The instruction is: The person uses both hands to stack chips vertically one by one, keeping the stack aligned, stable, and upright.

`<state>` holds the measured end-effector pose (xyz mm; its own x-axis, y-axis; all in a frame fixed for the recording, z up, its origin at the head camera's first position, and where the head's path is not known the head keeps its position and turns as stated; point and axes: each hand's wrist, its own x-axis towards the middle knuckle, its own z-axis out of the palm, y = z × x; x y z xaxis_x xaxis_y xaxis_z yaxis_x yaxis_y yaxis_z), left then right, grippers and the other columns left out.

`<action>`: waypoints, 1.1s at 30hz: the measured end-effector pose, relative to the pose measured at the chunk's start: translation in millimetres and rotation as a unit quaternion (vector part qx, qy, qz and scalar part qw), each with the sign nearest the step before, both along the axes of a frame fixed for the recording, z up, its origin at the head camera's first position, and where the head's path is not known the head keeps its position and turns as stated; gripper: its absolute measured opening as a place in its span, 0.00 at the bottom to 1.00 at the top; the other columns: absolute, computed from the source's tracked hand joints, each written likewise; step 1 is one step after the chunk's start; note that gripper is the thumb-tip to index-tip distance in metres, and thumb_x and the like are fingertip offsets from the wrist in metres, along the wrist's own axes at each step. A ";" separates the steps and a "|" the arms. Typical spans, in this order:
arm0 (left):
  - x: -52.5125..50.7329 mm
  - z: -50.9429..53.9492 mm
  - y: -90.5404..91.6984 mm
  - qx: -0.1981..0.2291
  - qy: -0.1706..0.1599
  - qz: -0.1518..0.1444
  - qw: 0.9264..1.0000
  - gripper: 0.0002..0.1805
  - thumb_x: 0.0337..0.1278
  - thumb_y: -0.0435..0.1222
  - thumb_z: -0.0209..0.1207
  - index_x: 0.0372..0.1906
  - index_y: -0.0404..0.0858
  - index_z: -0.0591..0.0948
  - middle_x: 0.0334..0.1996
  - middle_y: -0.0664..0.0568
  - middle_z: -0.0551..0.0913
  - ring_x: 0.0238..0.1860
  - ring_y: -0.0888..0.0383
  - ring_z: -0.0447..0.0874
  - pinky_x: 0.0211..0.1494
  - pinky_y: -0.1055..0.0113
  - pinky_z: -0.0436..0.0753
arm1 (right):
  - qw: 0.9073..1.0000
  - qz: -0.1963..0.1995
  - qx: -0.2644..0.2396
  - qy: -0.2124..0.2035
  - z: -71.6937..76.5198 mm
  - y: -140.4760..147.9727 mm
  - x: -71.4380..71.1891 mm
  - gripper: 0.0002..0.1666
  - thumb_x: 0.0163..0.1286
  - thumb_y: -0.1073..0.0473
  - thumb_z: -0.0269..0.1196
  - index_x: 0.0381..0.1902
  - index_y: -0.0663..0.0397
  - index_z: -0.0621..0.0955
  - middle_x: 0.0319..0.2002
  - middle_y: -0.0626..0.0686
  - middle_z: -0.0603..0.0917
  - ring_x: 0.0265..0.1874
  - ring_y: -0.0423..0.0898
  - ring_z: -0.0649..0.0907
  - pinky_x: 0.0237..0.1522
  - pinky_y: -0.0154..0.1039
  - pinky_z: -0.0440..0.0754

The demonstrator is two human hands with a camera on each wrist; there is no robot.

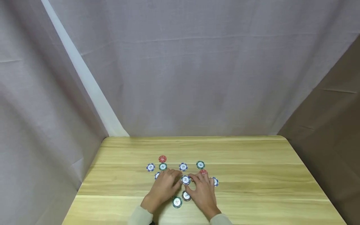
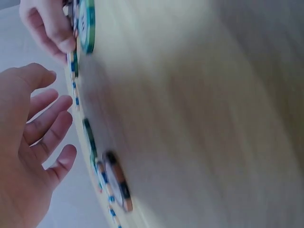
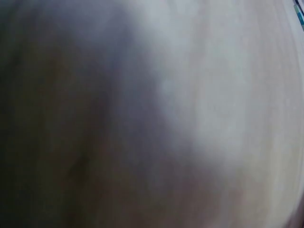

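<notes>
A blue-edged poker chip (image 1: 185,180) marked 10 lies between the two hands. My right hand (image 1: 202,190) pinches its edge with thumb and index finger. On the other side, my left hand (image 1: 165,185) hovers close with loosely bent, spread fingers; its palm (image 2: 23,133) holds nothing in the left wrist view. Nearer the body are a black-edged chip (image 1: 186,196) and a green chip (image 1: 177,202). A red chip (image 1: 203,172) and a blue chip (image 1: 216,181) are partly covered by the right hand. Another blue chip (image 1: 157,175) peeks out beside the left. The right wrist view is blurred.
Farther back on the wooden table (image 1: 253,168) lie a red chip (image 1: 162,159), a green chip (image 1: 162,167), blue chips (image 1: 150,167) and another green chip (image 1: 200,165). Grey curtains (image 1: 197,78) hang behind and beside the table.
</notes>
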<state>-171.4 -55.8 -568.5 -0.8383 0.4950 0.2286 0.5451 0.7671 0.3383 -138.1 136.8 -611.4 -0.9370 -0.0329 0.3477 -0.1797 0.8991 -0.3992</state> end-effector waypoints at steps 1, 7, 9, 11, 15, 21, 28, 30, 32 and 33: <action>-0.3 0.9 -2.2 0.001 0.001 0.007 1.000 0.17 0.68 0.42 0.66 0.58 0.41 0.86 0.52 0.52 0.89 0.54 0.52 0.86 0.62 0.50 0.82 | 1.000 0.000 0.001 0.000 -0.3 0.2 0.0 0.26 0.58 0.39 0.74 0.52 0.42 0.88 0.39 0.41 0.81 0.46 0.45 0.74 0.44 0.45 0.63; -5.0 7.6 -19.4 0.008 0.027 0.042 0.999 0.15 0.66 0.41 0.67 0.54 0.42 0.87 0.51 0.48 0.89 0.54 0.49 0.86 0.57 0.50 0.82 | 1.000 -0.002 0.001 0.005 -0.1 -0.6 -0.2 0.27 0.57 0.39 0.75 0.53 0.42 0.87 0.38 0.40 0.79 0.45 0.43 0.73 0.45 0.44 0.63; -6.5 9.9 -26.8 -0.001 0.034 0.048 0.998 0.15 0.64 0.41 0.69 0.53 0.41 0.87 0.51 0.47 0.88 0.53 0.47 0.85 0.58 0.48 0.82 | 1.000 0.000 0.001 0.008 -0.3 -2.5 -0.6 0.27 0.57 0.40 0.75 0.52 0.42 0.87 0.37 0.39 0.79 0.45 0.43 0.73 0.45 0.44 0.63; -7.8 12.2 -34.8 -0.012 0.027 0.049 0.998 0.16 0.61 0.40 0.71 0.52 0.40 0.87 0.50 0.46 0.88 0.52 0.46 0.85 0.58 0.46 0.82 | 1.000 0.004 0.000 0.013 -0.4 -5.3 -1.0 0.26 0.56 0.41 0.75 0.51 0.42 0.87 0.37 0.40 0.79 0.45 0.44 0.74 0.45 0.44 0.63; -10.2 17.5 -51.0 -0.045 -0.012 0.043 0.998 0.19 0.59 0.40 0.73 0.53 0.38 0.86 0.49 0.46 0.85 0.51 0.47 0.83 0.59 0.44 0.82 | 1.000 0.007 -0.002 0.012 0.5 -15.0 -1.5 0.25 0.56 0.42 0.74 0.50 0.42 0.87 0.37 0.39 0.78 0.44 0.43 0.73 0.45 0.44 0.63; -14.3 16.4 -50.3 -0.081 -0.029 0.031 0.996 0.23 0.60 0.45 0.74 0.57 0.39 0.85 0.47 0.49 0.83 0.49 0.50 0.82 0.54 0.47 0.83 | 1.000 0.000 0.001 -0.006 1.2 -12.8 0.2 0.25 0.57 0.40 0.74 0.52 0.40 0.86 0.37 0.38 0.79 0.46 0.42 0.73 0.46 0.44 0.63; -7.1 17.0 -36.0 -0.098 -0.032 0.023 0.994 0.20 0.62 0.46 0.72 0.55 0.43 0.85 0.53 0.51 0.85 0.53 0.49 0.83 0.59 0.47 0.83 | 1.000 -0.010 -0.002 -0.011 4.5 0.0 11.7 0.25 0.56 0.41 0.75 0.50 0.40 0.87 0.35 0.37 0.78 0.44 0.42 0.74 0.44 0.44 0.62; -5.8 18.9 -36.8 -0.113 -0.031 0.024 0.993 0.20 0.62 0.47 0.72 0.55 0.44 0.86 0.55 0.53 0.84 0.56 0.49 0.83 0.61 0.46 0.82 | 1.000 -0.009 -0.007 -0.004 4.7 -1.9 13.8 0.25 0.55 0.42 0.75 0.50 0.41 0.87 0.35 0.37 0.78 0.44 0.42 0.74 0.44 0.43 0.62; -3.7 20.5 -39.1 -0.131 -0.027 0.025 0.991 0.20 0.63 0.47 0.72 0.56 0.45 0.85 0.56 0.53 0.84 0.57 0.50 0.82 0.62 0.47 0.81 | 1.000 -0.006 -0.011 0.002 5.4 -5.3 15.5 0.25 0.55 0.42 0.76 0.49 0.41 0.87 0.34 0.37 0.78 0.43 0.41 0.74 0.44 0.43 0.62; -2.8 21.4 -40.5 -0.140 -0.023 0.024 0.990 0.20 0.63 0.48 0.72 0.56 0.44 0.85 0.56 0.53 0.84 0.57 0.50 0.82 0.61 0.47 0.81 | 1.000 -0.004 -0.012 0.003 5.7 -7.0 16.0 0.25 0.55 0.42 0.76 0.49 0.41 0.87 0.34 0.37 0.77 0.43 0.41 0.73 0.44 0.43 0.62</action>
